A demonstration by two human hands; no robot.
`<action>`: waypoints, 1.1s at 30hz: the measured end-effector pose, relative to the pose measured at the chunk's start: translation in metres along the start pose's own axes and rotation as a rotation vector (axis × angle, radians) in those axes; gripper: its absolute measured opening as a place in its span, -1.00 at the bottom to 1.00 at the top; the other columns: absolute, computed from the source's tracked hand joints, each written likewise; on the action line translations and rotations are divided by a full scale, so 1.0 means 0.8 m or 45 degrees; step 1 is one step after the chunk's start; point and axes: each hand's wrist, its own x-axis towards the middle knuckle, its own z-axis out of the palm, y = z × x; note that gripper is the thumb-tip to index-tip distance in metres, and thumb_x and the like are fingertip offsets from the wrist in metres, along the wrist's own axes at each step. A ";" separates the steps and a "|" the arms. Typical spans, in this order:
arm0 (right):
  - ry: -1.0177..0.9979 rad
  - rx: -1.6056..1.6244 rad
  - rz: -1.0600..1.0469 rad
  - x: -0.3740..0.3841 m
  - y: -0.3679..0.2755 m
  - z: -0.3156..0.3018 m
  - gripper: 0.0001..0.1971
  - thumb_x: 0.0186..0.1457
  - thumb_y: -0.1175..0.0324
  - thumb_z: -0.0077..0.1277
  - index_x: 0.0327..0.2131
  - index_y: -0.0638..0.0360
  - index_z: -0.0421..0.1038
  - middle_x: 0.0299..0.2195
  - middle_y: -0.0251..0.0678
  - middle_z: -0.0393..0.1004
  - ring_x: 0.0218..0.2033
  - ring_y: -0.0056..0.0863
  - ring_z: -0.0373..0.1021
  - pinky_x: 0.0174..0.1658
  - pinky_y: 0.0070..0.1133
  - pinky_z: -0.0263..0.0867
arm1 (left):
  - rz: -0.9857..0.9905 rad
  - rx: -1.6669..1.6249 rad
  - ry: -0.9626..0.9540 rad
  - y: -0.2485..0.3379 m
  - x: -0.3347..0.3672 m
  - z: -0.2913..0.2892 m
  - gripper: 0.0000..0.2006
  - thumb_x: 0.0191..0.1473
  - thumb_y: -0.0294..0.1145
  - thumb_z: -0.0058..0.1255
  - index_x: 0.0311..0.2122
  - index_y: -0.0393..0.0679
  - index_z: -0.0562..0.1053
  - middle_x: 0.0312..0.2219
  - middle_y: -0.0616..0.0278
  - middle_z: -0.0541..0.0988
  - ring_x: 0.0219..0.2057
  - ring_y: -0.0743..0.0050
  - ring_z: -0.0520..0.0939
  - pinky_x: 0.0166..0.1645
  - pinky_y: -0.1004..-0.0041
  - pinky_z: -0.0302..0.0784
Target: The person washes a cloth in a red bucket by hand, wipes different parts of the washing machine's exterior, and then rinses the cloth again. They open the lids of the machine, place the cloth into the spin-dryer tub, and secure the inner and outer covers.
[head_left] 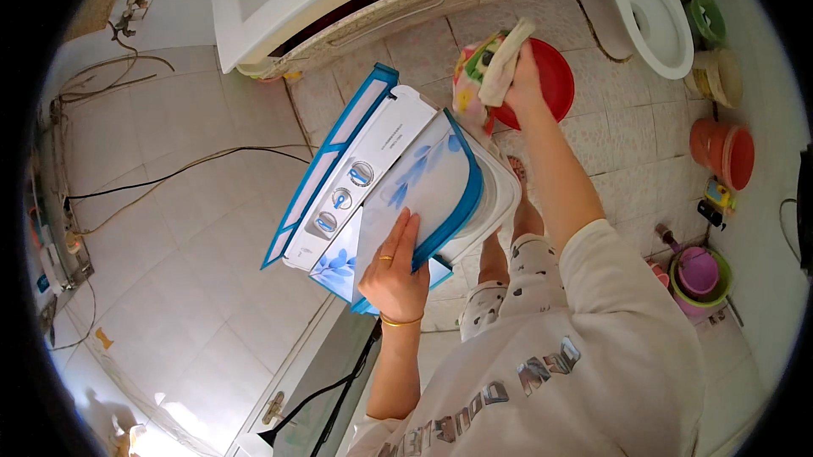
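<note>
My left hand (396,275) grips the near edge of a washing machine lid (432,169). Its fingers lie along the top of the pale, blue-flowered panel, and the thumb is hidden. The lid is tilted up, and part of the white tub opening (500,194) shows under its blue rim. Out beyond the machine, my right hand (525,80) is closed round a bunched patterned cloth (470,76) with a cream-coloured part. This cloth hangs above and beside a red basin (555,76) on the floor. Several knobs sit on the machine's white control panel (360,173).
A white sink cabinet (373,25) with an open drawer stands ahead. The toilet (652,25) is at the far right. Along the right wall are an orange bucket (720,152), a green bucket (707,16) and a purple basin (699,271). Cables (186,165) run across the tiled left wall.
</note>
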 end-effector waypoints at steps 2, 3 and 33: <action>-0.084 -0.362 -0.059 -0.005 -0.011 0.025 -0.68 0.12 0.23 -0.17 -0.07 0.10 0.23 -0.16 -0.27 0.34 -0.17 -0.40 0.33 -0.15 -0.47 0.32 | -0.034 0.001 -0.033 0.005 -0.003 -0.003 -0.51 -0.47 -0.66 0.01 -0.26 -0.02 0.53 -0.23 0.37 0.55 -0.37 0.42 0.60 -0.35 0.57 0.49; -0.167 -0.716 -0.123 -0.006 -0.011 0.032 -0.68 0.11 0.23 -0.17 -0.07 0.09 0.22 -0.14 -0.26 0.33 -0.17 -0.38 0.33 -0.16 -0.49 0.32 | -0.059 0.004 -0.069 0.008 -0.006 -0.002 -0.51 -0.47 -0.66 0.00 -0.25 -0.02 0.53 -0.23 0.36 0.55 -0.38 0.42 0.60 -0.35 0.56 0.50; -0.386 -1.447 0.574 0.007 0.068 -0.010 -0.65 -0.04 0.28 -0.07 -0.13 0.08 0.25 -0.23 -0.31 0.33 -0.26 -0.52 0.28 -0.25 -0.58 0.26 | -0.035 0.002 0.026 0.011 -0.021 0.015 -0.52 -0.44 -0.62 -0.05 -0.24 -0.03 0.52 -0.23 0.44 0.54 -0.36 0.48 0.60 -0.39 0.57 0.50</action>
